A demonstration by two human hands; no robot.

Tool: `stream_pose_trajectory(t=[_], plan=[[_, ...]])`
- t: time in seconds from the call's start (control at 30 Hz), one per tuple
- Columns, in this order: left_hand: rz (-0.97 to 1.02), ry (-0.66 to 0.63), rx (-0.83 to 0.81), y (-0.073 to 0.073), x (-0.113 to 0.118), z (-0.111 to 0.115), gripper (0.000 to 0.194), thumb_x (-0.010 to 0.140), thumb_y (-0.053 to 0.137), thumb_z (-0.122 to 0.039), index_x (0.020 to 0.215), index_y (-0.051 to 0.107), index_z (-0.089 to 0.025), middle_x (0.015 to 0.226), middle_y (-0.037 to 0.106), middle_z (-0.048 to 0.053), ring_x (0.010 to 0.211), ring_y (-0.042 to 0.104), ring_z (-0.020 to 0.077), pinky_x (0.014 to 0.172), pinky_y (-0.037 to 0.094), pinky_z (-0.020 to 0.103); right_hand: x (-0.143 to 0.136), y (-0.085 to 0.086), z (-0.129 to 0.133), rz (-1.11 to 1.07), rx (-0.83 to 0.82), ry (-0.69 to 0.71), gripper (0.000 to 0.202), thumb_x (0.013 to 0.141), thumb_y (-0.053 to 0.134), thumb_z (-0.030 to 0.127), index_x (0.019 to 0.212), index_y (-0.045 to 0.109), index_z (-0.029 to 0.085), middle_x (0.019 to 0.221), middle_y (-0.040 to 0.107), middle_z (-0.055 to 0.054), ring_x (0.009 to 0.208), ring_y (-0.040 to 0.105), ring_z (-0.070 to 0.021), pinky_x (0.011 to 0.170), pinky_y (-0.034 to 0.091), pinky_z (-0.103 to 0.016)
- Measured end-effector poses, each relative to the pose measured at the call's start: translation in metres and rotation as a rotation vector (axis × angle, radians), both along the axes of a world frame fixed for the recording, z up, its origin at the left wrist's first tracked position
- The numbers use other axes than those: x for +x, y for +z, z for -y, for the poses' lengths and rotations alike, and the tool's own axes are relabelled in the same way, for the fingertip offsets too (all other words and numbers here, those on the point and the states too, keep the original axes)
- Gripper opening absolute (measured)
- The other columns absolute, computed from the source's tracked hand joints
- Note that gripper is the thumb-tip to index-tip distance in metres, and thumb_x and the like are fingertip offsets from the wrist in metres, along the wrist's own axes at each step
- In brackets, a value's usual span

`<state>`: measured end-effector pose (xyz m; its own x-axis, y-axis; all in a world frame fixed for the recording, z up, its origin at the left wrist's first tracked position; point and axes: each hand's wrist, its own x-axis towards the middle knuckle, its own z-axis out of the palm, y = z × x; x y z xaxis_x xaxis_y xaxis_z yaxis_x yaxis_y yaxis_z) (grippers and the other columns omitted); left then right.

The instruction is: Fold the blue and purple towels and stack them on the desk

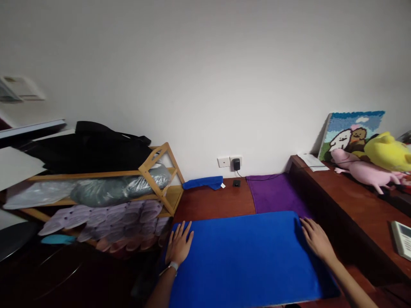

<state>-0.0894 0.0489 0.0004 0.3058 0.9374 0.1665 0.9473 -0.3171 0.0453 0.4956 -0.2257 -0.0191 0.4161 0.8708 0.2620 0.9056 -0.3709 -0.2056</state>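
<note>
A blue cloth lies spread flat over the front of the reddish-brown table. My left hand rests on its left edge, palm down with the fingers apart. At the cloth's far right corner my right hand lies with its fingers stretched out, touching the edge. Behind is a purple cloth, partly covered by the blue one. Another blue cloth, folded narrow with a white tag, sits against the wall.
A wooden rack on the left holds plastic-wrapped bundles and several slippers. A black adapter is plugged into the wall. On the raised right counter are a pink plush toy, a yellow plush, a picture and a calculator.
</note>
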Motion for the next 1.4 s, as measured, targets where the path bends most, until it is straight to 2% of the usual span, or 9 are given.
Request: stream_pose_trajectory(t=[0.17, 0.5, 0.67, 0.77, 0.87, 1.0, 1.1, 1.2, 1.4], plan=[[-0.020, 0.003, -0.003, 0.001, -0.002, -0.003, 0.057, 0.103, 0.032, -0.047, 0.156, 0.039, -0.028, 0.166, 0.035, 0.006, 0.153, 0.031, 0.0254, 0.124, 0.025, 0.050, 0.009, 0.005, -0.052, -0.089, -0.070, 0.121, 0.061, 0.101, 0.025, 0.050, 0.151, 0.048, 0.025, 0.160, 0.043, -0.006, 0.151, 0.031, -0.0246, 0.123, 0.027, -0.051], [-0.207, 0.003, 0.005, -0.003, -0.004, -0.006, 0.060, 0.101, 0.029, -0.046, 0.157, 0.039, -0.026, 0.166, 0.033, 0.007, 0.152, 0.031, 0.0272, 0.122, 0.026, 0.051, 0.011, -0.011, -0.050, -0.138, -0.015, 0.075, 0.061, 0.103, 0.022, 0.048, 0.150, 0.049, 0.022, 0.156, 0.049, -0.007, 0.151, 0.032, -0.0233, 0.126, 0.020, -0.049], [-0.240, -0.056, -0.047, 0.027, 0.009, -0.012, 0.062, 0.097, 0.029, -0.043, 0.152, 0.046, -0.022, 0.161, 0.043, 0.010, 0.150, 0.035, 0.0308, 0.121, 0.023, 0.057, 0.010, -0.008, -0.051, -0.167, 0.025, 0.063, 0.058, 0.102, 0.024, 0.047, 0.145, 0.055, 0.022, 0.154, 0.052, -0.008, 0.148, 0.037, -0.0233, 0.126, 0.022, -0.050], [-0.079, -0.074, 0.061, 0.059, 0.069, 0.020, 0.059, 0.097, 0.028, -0.036, 0.146, 0.054, -0.015, 0.151, 0.055, 0.016, 0.146, 0.040, 0.0337, 0.120, 0.027, 0.056, 0.012, -0.009, -0.050, -0.218, 0.028, 0.085, 0.061, 0.103, 0.023, 0.047, 0.147, 0.053, 0.019, 0.154, 0.052, -0.008, 0.149, 0.037, -0.0220, 0.127, 0.021, -0.048], [0.165, -0.261, -0.039, 0.065, 0.177, 0.106, 0.046, 0.101, 0.031, -0.031, 0.125, 0.068, -0.020, 0.126, 0.069, 0.015, 0.119, 0.061, 0.0277, 0.107, 0.044, 0.044, 0.016, -0.013, -0.050, -0.274, 0.058, 0.091, 0.063, 0.103, 0.021, 0.047, 0.147, 0.052, 0.016, 0.155, 0.051, -0.009, 0.149, 0.036, -0.0219, 0.127, 0.022, -0.046], [0.219, -0.773, -0.230, 0.012, 0.340, 0.250, 0.026, 0.090, 0.061, -0.039, 0.112, 0.070, -0.030, 0.107, 0.072, 0.011, 0.105, 0.062, 0.0313, 0.090, 0.048, 0.048, 0.020, -0.019, -0.050, -0.300, 0.114, 0.092, 0.063, 0.101, 0.022, 0.049, 0.143, 0.057, 0.017, 0.152, 0.054, -0.010, 0.146, 0.041, -0.0242, 0.126, 0.025, -0.049], [0.201, -0.785, -0.378, -0.033, 0.427, 0.319, 0.022, 0.090, 0.060, -0.033, 0.105, 0.075, -0.031, 0.087, 0.071, 0.016, 0.090, 0.063, 0.0321, 0.076, 0.048, 0.048, 0.022, -0.021, -0.051, -0.306, 0.137, 0.086, 0.064, 0.100, 0.022, 0.050, 0.139, 0.062, 0.018, 0.148, 0.057, -0.011, 0.145, 0.043, -0.0254, 0.125, 0.025, -0.050], [0.253, -0.607, -0.402, -0.053, 0.463, 0.343, 0.029, 0.090, 0.056, -0.032, 0.110, 0.076, -0.031, 0.085, 0.069, 0.020, 0.090, 0.062, 0.0358, 0.067, 0.047, 0.051, 0.022, -0.021, -0.051, -0.327, 0.149, 0.099, 0.065, 0.100, 0.020, 0.050, 0.136, 0.064, 0.018, 0.144, 0.061, -0.010, 0.143, 0.045, -0.0252, 0.125, 0.025, -0.049], [0.290, -0.441, -0.368, -0.054, 0.466, 0.348, 0.026, 0.082, 0.061, -0.026, 0.098, 0.078, -0.036, 0.081, 0.069, 0.019, 0.089, 0.065, 0.0347, 0.060, 0.048, 0.049, 0.028, -0.024, -0.050, -0.415, 0.213, 0.120, 0.069, 0.097, 0.025, 0.057, 0.129, 0.068, 0.014, 0.139, 0.065, -0.013, 0.141, 0.048, -0.0286, 0.124, 0.028, -0.050]])
